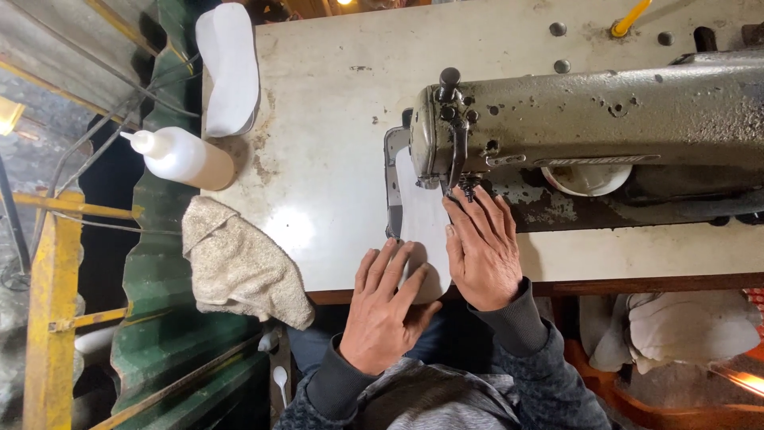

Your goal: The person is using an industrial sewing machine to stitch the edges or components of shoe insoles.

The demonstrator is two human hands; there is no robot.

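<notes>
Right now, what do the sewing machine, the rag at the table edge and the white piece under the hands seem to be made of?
The sewing machine looks like cast metal with worn, chipped grey-green paint. The rag seems a terry-like cloth: beige, nubbly and limp. The white piece under the left hand and right hand looks smooth, matte and thin; it could be synthetic sheet or fabric, hard to tell.

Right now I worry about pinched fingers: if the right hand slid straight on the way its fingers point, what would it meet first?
Probably the presser foot and needle under the sewing machine head; the right hand's fingertips already lie just short of it on the white piece.
</notes>
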